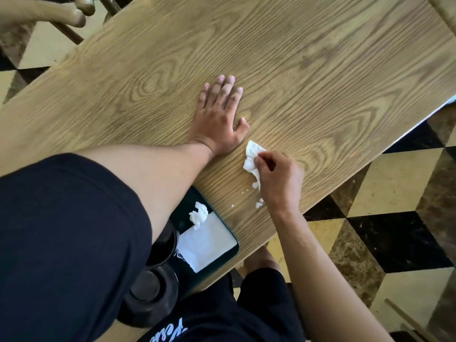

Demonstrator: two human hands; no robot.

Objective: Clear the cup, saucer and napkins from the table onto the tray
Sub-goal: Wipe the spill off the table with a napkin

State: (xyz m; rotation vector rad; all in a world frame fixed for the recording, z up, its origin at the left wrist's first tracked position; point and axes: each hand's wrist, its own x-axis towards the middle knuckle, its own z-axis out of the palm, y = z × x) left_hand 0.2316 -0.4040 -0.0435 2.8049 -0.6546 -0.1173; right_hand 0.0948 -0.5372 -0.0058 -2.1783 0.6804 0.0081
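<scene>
A wood-grain bench [308, 70] is filling most of the view, its pale oak pattern running in long loops and ovals under both hands. Around it a polished floor [399, 238] of black and cream diamond tiles is showing, and brown chair legs [74, 18] are standing well beyond the left hand. Near the person's body, below the left forearm, a dark green tray [233, 239] with rounded corners is lying at the bench edge. It is carrying a flat white folded napkin [209, 245], a crumpled napkin [198, 214] and two glossy black round pieces [148, 290], cup or saucer, I cannot tell which. The left hand [218, 119] is resting flat on the bench, fingers spread wide, holding nothing. Just beside its thumb, the right hand [278, 178] is pinching a crumpled white tissue [253, 155] against the wood. Small white crumbs [257, 203] are lying by the right wrist.
</scene>
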